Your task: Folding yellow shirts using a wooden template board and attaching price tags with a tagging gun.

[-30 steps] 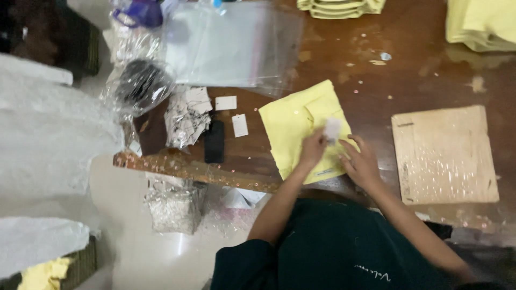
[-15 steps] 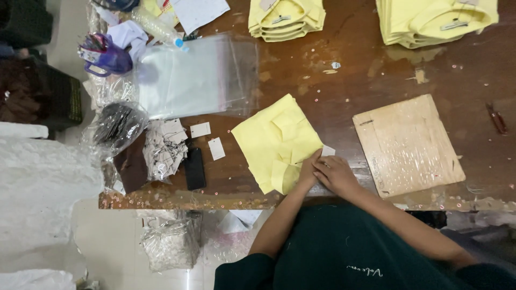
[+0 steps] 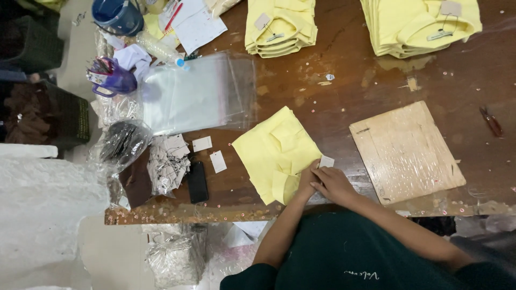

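A purple cup bristled with pens beside clear plastic bags on the brown surface. A folded yellow shirt lay flat near the front edge. The left hand pressed its corner, while the right hand, fingers together, pinched a small white tag.
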